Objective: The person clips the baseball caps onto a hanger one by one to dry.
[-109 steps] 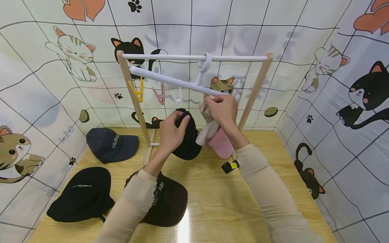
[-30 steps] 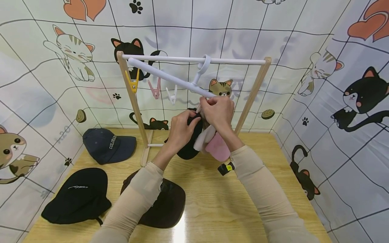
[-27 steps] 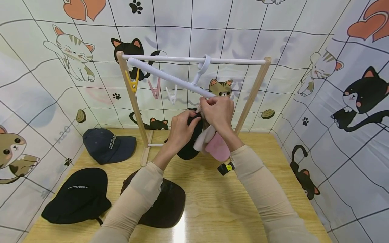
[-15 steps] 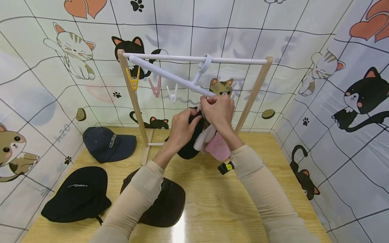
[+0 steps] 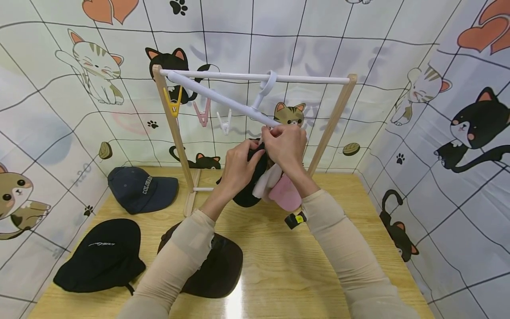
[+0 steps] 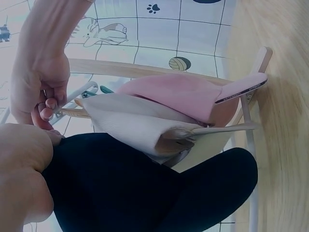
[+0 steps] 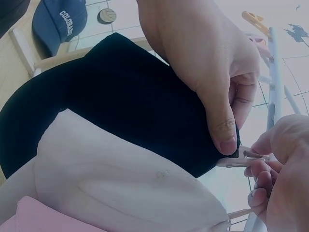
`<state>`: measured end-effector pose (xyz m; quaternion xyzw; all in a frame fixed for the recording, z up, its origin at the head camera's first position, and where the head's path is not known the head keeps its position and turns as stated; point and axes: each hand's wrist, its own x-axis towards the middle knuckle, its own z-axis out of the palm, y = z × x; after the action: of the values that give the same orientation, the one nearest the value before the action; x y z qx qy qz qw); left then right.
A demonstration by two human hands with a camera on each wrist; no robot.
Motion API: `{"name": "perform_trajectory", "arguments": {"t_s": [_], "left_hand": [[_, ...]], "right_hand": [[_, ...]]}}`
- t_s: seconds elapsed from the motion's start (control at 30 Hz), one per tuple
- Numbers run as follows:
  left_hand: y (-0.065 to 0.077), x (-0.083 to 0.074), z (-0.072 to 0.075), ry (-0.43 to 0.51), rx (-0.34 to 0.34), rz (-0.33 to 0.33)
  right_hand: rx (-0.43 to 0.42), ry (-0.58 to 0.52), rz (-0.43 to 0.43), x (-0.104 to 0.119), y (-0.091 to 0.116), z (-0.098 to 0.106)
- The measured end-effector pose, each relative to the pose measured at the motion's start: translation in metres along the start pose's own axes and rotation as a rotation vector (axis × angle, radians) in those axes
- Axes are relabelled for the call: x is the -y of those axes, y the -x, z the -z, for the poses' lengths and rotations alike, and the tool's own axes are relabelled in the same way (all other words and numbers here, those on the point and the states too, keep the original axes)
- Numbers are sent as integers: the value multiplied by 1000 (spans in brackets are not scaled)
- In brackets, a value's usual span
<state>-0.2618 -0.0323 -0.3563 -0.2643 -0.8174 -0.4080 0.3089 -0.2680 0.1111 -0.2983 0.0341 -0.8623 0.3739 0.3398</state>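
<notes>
In the head view, my left hand (image 5: 240, 166) pinches the top edge of a black cap (image 5: 250, 188), which hangs brim down. Just right of it, my right hand (image 5: 287, 144) pinches a pale clothespin (image 7: 231, 163) under the tilted white hanger (image 5: 223, 99). In the right wrist view, the clothespin's tips meet the black cap's edge; whether they clamp it I cannot tell. A white cap (image 6: 140, 118) and a pink cap (image 6: 174, 94) hang close beside the black one, their tops partly hidden by my right hand in the head view.
Yellow (image 5: 174, 104), pink (image 5: 202, 114) and white clothespins (image 5: 224, 122) hang along the hanger's left half. The hanger hooks onto a wooden rack (image 5: 336, 119). A navy cap (image 5: 139, 190), black hat (image 5: 101, 257) and dark brown cap (image 5: 221, 270) lie on the table, with a small black-yellow object (image 5: 295, 220).
My left hand has carried the black cap rightward to my right hand and the clothespin. The hanger's left end has risen, tilting it more steeply. Over the last second, only slight shifts show.
</notes>
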Motion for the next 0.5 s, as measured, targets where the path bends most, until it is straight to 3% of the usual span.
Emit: {"name": "perform_trajectory", "arguments": {"t_s": [0.5], "left_hand": [[-4,-5,4,-23,23,-28]], "right_hand": [[6,9,-6,3,1,2]]}}
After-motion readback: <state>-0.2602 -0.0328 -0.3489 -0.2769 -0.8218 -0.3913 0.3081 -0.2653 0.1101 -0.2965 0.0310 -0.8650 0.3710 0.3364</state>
